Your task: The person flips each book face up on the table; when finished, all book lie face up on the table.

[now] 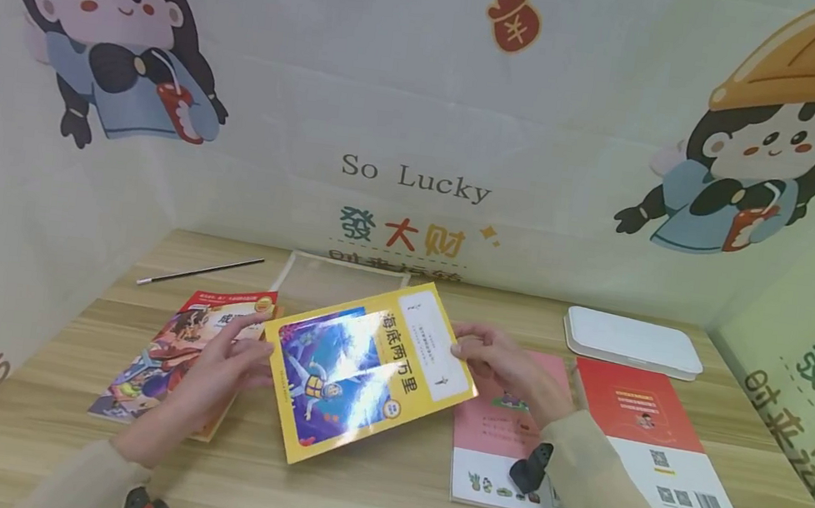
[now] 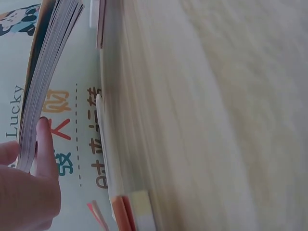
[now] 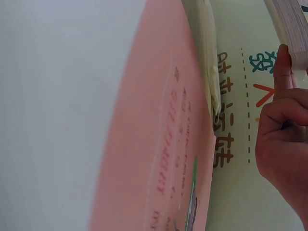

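Observation:
A yellow-bordered book point(image 1: 356, 374) with a blue undersea cover is held tilted above the table, between both hands. My left hand point(image 1: 225, 363) grips its left edge; in the left wrist view the thumb and a finger point(image 2: 45, 149) lie on either side of the page block point(image 2: 41, 91). At the book's right edge, my right hand point(image 1: 504, 366) pinches the cover and pages, with the thumb on the front. The right wrist view shows that hand point(image 3: 284, 130) under the book's corner point(image 3: 291, 29). Below the left hand lies a red-topped comic-style book point(image 1: 178, 345).
To the right lie a pink-and-white book point(image 1: 490, 456) and a red-and-white book point(image 1: 657, 450). A white case point(image 1: 631, 341) sits behind them. At the back are a pencil point(image 1: 202, 272) and a pale mesh-like pouch point(image 1: 322, 276), partly hidden by the held book. Printed cloth walls point(image 1: 281, 105) enclose the table.

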`<state>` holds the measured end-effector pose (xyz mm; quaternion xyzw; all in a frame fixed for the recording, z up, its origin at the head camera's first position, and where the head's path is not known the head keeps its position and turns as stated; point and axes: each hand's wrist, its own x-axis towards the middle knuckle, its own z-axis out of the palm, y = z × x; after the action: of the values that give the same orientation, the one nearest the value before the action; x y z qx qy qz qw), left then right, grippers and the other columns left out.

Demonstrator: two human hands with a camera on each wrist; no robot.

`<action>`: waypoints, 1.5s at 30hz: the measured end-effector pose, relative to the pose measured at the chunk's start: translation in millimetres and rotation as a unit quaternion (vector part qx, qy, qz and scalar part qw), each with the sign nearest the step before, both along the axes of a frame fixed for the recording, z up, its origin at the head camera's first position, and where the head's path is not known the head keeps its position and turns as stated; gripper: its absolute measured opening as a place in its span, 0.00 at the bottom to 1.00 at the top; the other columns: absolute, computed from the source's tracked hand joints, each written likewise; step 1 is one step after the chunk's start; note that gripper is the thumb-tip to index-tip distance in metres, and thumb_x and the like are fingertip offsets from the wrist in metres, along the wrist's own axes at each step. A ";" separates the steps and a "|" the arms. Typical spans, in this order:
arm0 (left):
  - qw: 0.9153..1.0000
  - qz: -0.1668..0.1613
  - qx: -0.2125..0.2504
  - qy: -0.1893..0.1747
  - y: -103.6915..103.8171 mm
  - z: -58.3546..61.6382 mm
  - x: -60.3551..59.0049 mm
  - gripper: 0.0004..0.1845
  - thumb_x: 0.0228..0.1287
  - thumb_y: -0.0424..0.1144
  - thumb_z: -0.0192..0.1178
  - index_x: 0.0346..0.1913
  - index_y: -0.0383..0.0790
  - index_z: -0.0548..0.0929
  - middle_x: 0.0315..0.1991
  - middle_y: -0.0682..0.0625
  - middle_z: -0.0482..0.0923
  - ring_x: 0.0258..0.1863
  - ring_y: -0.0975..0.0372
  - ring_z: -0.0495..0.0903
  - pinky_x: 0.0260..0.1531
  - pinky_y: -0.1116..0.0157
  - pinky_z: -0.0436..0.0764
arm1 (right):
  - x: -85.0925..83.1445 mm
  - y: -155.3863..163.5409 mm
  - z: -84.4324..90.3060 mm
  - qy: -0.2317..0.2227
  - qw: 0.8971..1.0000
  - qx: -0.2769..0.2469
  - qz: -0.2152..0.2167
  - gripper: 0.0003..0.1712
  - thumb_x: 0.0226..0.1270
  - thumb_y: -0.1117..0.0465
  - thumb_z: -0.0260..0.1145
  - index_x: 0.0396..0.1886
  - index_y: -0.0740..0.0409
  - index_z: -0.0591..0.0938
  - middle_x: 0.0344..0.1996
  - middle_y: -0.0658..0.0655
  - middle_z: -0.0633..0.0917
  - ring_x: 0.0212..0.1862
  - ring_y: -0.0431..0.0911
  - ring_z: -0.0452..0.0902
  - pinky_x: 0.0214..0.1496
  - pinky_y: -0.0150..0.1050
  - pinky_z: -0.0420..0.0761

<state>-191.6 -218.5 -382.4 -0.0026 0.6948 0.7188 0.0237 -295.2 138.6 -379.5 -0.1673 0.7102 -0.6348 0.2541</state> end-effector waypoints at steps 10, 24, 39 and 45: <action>0.993 -0.032 -0.109 -0.013 -16.4 -1.0 5.0 0.23 0.57 0.38 0.59 0.51 0.32 0.63 0.33 0.42 0.76 0.33 0.52 0.79 0.36 0.57 0.78 | -5.4 -9.9 -0.3 0.016 1.000 0.012 0.010 0.23 0.59 0.62 0.58 0.53 0.69 0.68 0.39 0.59 0.80 0.30 0.41 0.75 0.39 0.32 0.74; 0.963 -0.206 -0.169 0.040 -40.8 -4.6 11.9 0.17 0.56 0.34 0.59 0.41 0.27 0.65 0.28 0.38 0.76 0.31 0.47 0.77 0.32 0.57 0.79 | -25.6 -36.4 -2.9 0.035 0.998 0.051 -0.006 0.23 0.57 0.61 0.62 0.50 0.68 0.72 0.33 0.60 0.81 0.24 0.41 0.73 0.25 0.29 0.72; 0.955 -0.264 -0.135 -0.017 -46.3 -10.1 17.2 0.17 0.55 0.30 0.59 0.43 0.26 0.65 0.27 0.34 0.77 0.25 0.52 0.79 0.27 0.58 0.80 | -37.4 -66.5 -9.2 0.083 0.972 0.213 -0.052 0.17 0.50 0.58 0.66 0.42 0.56 0.80 0.29 0.53 0.80 0.27 0.42 0.73 0.31 0.31 0.69; 0.946 -0.295 -0.131 -0.022 -45.7 -11.0 19.5 0.16 0.56 0.30 0.58 0.42 0.25 0.65 0.27 0.32 0.77 0.24 0.52 0.79 0.26 0.58 0.80 | -36.2 -77.0 -8.4 0.103 0.968 0.226 -0.047 0.16 0.50 0.60 0.66 0.41 0.60 0.80 0.29 0.55 0.80 0.30 0.45 0.75 0.38 0.34 0.72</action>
<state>-172.2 -264.1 -393.4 0.1834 0.7517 0.5826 0.2489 -331.4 61.6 -387.8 -0.1368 0.8647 -0.4484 0.1806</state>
